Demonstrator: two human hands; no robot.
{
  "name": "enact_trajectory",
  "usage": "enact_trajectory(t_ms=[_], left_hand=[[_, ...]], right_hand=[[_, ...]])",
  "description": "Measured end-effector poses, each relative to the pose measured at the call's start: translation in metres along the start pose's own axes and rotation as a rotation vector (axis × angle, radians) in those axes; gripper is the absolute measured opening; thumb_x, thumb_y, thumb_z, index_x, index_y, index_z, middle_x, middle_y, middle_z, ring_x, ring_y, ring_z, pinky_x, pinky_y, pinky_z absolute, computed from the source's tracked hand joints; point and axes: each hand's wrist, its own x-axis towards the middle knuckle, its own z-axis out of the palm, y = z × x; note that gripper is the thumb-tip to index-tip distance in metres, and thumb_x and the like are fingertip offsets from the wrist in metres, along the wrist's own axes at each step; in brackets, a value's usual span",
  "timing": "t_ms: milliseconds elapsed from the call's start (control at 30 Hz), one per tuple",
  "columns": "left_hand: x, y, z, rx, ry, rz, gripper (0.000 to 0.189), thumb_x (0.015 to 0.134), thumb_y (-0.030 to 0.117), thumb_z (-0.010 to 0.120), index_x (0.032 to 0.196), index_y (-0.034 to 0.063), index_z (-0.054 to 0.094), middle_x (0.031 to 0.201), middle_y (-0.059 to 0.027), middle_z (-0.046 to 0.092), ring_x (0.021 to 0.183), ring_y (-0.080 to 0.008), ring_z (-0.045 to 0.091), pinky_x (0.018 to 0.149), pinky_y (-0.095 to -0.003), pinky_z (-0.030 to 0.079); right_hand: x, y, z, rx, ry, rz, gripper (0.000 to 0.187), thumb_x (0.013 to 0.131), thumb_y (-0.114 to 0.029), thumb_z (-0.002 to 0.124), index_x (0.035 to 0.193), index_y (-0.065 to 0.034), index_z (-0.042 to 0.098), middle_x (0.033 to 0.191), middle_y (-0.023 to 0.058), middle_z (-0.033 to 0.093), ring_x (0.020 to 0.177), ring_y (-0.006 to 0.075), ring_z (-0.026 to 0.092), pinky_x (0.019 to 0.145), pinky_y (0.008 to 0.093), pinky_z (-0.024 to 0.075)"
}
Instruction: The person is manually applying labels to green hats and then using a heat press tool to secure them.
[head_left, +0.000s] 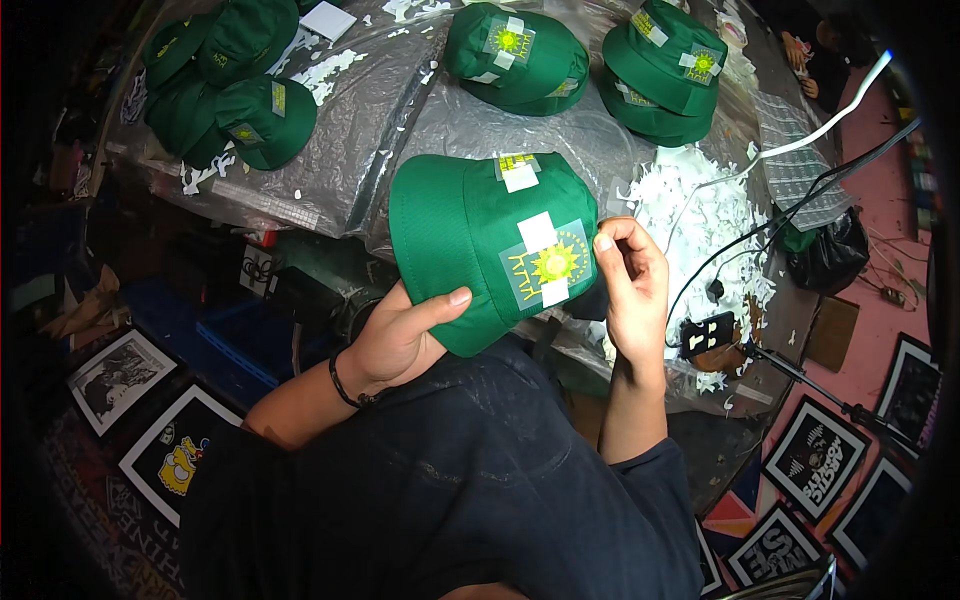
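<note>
A green fabric bucket hat (442, 225) is held up in front of my chest. My left hand (416, 322) grips its brim, thumb on top and fingers underneath. On the crown a clear transfer film (517, 262) with a yellow sun emblem is fixed with white tape pieces; a smaller film (517, 166) with tape lies further up. My right hand (630, 262) pinches the crown's right edge beside the larger film, thumb against forefinger; whether it holds the fabric or the film's edge is unclear.
Stacked green hats stand on the plastic-covered table (315, 172) at left (262, 124), top middle (517, 60) and right (664, 75). White scraps (697, 202), cables and a phone-like black device (707, 335) on an arm lie right. A person's hands (799, 64) show at top right.
</note>
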Motion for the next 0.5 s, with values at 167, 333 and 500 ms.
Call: enact_trajectory(t_ms=[167, 333, 500], left_hand=[[0.0024, 0.0045, 0.0019, 0.04, 0.017, 0.014, 0.046, 0.101, 0.001, 0.05, 0.146, 0.0006, 0.039, 0.142, -0.0121, 0.051, 0.133, -0.0229, 0.049, 0.111, -0.0415, 0.041], [0.0036, 0.0069, 0.0021, 0.086, 0.027, 0.031, 0.046, 0.1, 0.002, 0.051, 0.145, -0.0001, 0.04, 0.142, -0.0127, 0.051, 0.133, -0.0232, 0.05, 0.11, -0.0418, 0.042], [0.0043, 0.0074, 0.0031, 0.086, 0.043, 0.012, 0.051, 0.1, 0.003, 0.045, 0.149, -0.0053, 0.031, 0.148, -0.0211, 0.045, 0.137, -0.0329, 0.047, 0.114, -0.0488, 0.039]], right_hand=[[0.0012, 0.0024, 0.0006, -0.006, 0.0, 0.002, 0.006, 0.097, -0.003, 0.06, 0.092, -0.0005, 0.058, 0.085, -0.0026, 0.054, 0.081, 0.0057, 0.047, 0.076, 0.0224, 0.0399], [0.0011, 0.0034, 0.0012, -0.005, 0.007, -0.002, 0.007, 0.097, -0.004, 0.06, 0.092, -0.0006, 0.058, 0.085, -0.0026, 0.053, 0.082, 0.006, 0.048, 0.077, 0.0228, 0.0401], [0.0019, 0.0033, 0.0031, -0.009, 0.015, -0.013, 0.008, 0.098, -0.004, 0.06, 0.092, -0.0002, 0.058, 0.085, -0.0019, 0.053, 0.081, 0.0066, 0.047, 0.077, 0.0232, 0.0402]])
